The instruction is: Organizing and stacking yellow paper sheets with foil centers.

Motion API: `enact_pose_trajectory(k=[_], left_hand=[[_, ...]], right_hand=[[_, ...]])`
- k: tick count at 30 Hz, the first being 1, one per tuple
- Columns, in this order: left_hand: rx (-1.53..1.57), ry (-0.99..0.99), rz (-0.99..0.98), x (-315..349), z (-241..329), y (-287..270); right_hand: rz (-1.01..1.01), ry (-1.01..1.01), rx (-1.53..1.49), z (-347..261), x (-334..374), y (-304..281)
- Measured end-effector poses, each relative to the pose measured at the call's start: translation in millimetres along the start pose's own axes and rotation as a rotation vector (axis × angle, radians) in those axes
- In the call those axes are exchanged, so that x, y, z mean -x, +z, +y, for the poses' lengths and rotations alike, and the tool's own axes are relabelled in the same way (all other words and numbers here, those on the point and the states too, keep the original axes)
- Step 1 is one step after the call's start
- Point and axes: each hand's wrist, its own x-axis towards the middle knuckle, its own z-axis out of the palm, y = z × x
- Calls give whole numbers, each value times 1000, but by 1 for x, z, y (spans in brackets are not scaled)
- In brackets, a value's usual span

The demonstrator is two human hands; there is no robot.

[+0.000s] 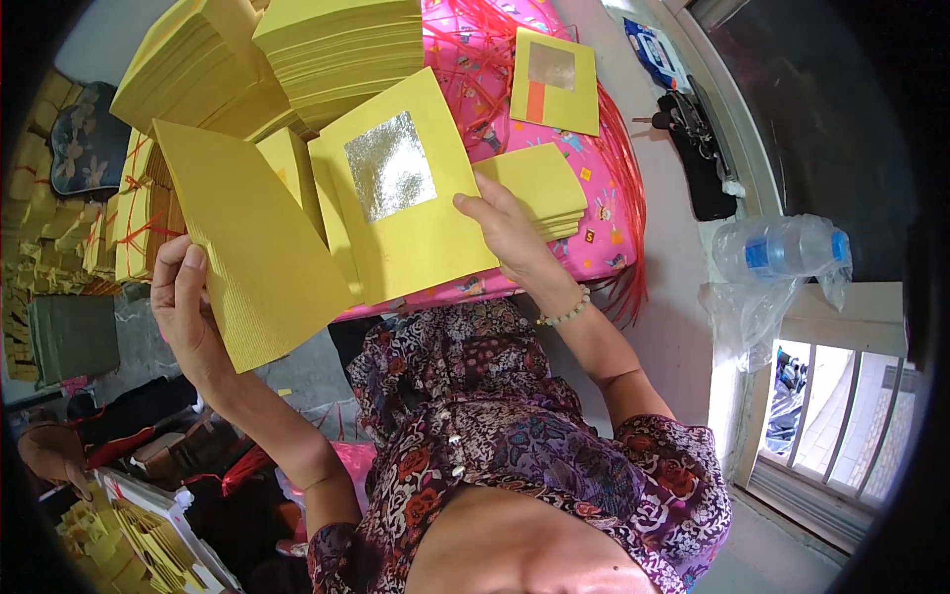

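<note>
My left hand [188, 297] grips the outer edge of a thick wad of yellow joss paper [262, 247], thumb on the near face. In my right hand [505, 223] is a yellow joss paper sheet with a silver foil square [416, 188], pinched at its right edge; other sheets may lie behind it. The two pieces are spread apart like an open book, meeting near their lower edges. A small pile of yellow paper [539, 188] lies just beyond my right hand on the pink patterned cloth [609, 228].
Tall yellow paper stacks [341, 59] stand at the far side. A foil-faced paper with a red strip [584, 94] lies at the far right, beside loose red strings [623, 168]. Tied bundles [148, 218] sit at left. A plastic bottle [782, 247] is by the window.
</note>
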Motion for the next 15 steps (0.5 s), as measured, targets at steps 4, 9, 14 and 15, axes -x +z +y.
enact_pose_trajectory(k=[4,9,14,15], left_hand=[[-75,44,88,-1,3,17],[-126,45,31,-1,-3,17],[-221,29,49,3,-8,40],[-220,29,47,2,-11,46]], right_hand=[[15,-42,0,-6,1,-3],[86,-85,4,-25,2,-21],[176,-254,36,-66,-6,-62],[178,-256,37,-75,-10,-73]])
